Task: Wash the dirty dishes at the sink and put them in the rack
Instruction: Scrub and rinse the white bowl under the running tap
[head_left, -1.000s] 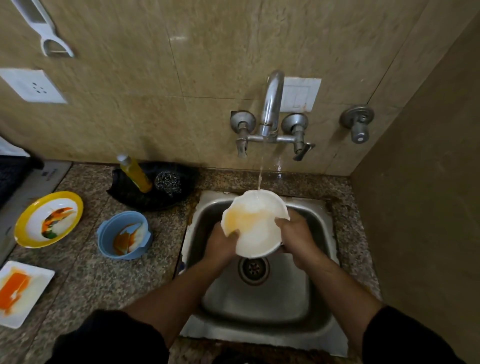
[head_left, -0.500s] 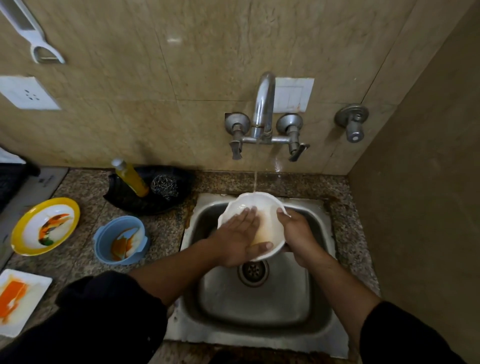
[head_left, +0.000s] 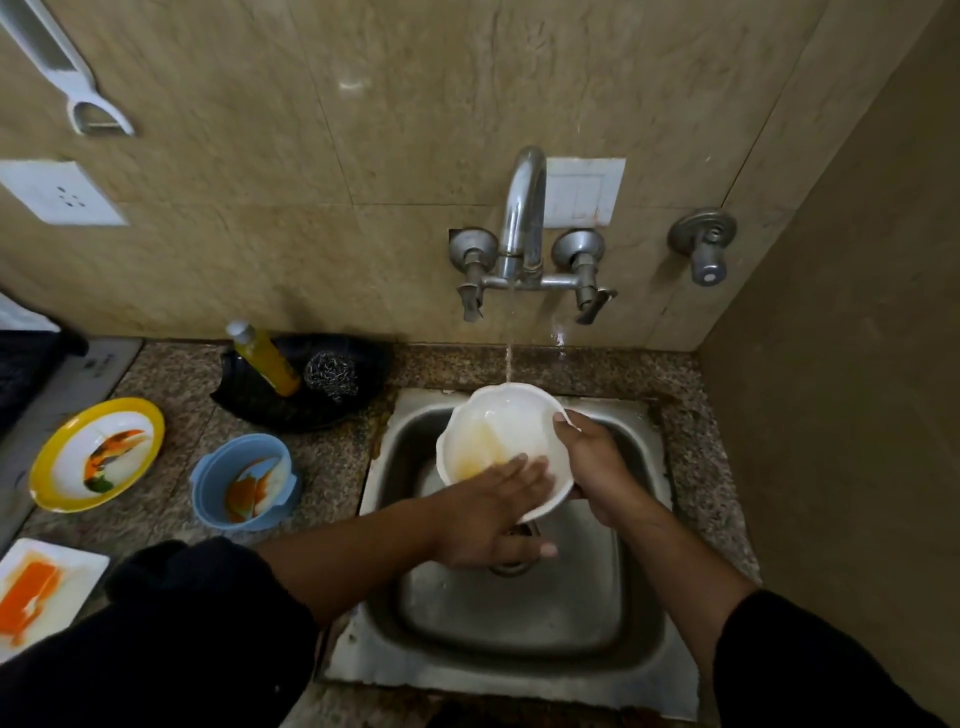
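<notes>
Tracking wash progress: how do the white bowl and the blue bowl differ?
The white bowl is held over the sink under running water; the blue bowl sits on the counter. The white bowl shows a faint yellow smear; the blue bowl has thick orange residue. Both are dirty.

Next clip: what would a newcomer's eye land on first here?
First, the white scalloped bowl tilted over the steel sink under a stream from the chrome wall tap: the right hand grips its rim while the left hand lies flat on its orange-stained inside. Next, smeared dishes on the granite counter at left: a yellow-rimmed plate, a blue bowl and a white square plate.
</notes>
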